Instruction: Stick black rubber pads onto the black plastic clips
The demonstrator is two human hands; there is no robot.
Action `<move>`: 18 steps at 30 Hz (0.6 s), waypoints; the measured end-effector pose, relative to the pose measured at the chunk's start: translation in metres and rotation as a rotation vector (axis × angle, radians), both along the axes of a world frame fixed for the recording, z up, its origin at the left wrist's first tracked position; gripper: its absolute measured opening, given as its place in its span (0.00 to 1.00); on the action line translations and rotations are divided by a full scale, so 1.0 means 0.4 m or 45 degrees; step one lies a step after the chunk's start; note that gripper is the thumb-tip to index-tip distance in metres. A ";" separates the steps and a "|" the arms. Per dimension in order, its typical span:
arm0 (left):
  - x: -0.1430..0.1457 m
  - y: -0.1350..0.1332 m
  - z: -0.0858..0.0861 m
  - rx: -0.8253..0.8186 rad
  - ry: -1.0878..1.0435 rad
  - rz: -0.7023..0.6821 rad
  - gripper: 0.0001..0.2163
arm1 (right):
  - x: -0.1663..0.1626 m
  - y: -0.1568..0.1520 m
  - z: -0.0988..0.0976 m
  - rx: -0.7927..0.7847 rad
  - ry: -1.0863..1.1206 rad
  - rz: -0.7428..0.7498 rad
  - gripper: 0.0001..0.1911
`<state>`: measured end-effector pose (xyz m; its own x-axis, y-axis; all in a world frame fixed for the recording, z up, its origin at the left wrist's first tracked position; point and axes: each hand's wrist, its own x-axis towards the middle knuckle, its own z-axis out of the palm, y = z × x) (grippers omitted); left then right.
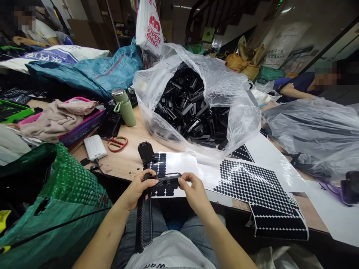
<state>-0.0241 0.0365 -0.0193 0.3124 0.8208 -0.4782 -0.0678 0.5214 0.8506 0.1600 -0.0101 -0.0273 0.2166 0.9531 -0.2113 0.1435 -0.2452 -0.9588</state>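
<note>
At the near table edge, over the lap, a black plastic part (164,181) is held between both hands. The left hand (140,186) is closed on its left end, thumb on top, fingers curled underneath. The right hand (193,190) is set at the right end, thumb and forefinger pinched on the part's corner, other fingers loosely bent. A long black strip (143,224) is seen hanging down from under the left hand across the jeans; whether it is joined to the part cannot be told.

Just behind the hands, a white sheet of black round stickers (161,168) is laid on the wooden table (126,158), with some stickers already gone from it. A small black bracket (146,152) is stood upright at the sheet's far left corner. More sticker sheets (246,181) are spread to the right, one hanging over the table edge.

Further back, a clear plastic bag (196,108) full of black parts is lying open. Left of it, a green bottle (124,106), red-handled scissors (117,142) and a white power bank (95,147) are placed on the table. A green mesh sack (56,201) is seen at near left. Two other people are seated at the far corners.
</note>
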 end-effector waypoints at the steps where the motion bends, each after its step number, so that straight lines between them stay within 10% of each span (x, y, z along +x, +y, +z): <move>1: 0.001 -0.003 0.001 0.001 -0.006 0.007 0.15 | -0.008 0.001 -0.002 0.024 -0.010 -0.032 0.12; 6: -0.035 -0.038 0.056 0.152 0.079 0.206 0.14 | -0.053 0.016 -0.019 0.197 0.199 -0.223 0.19; 13: -0.299 -0.113 0.249 1.024 1.579 1.698 0.16 | -0.091 0.028 -0.035 0.167 0.341 -0.090 0.22; 18: -0.469 -0.191 0.251 0.332 2.066 1.336 0.19 | -0.091 -0.005 -0.055 0.062 0.328 0.031 0.22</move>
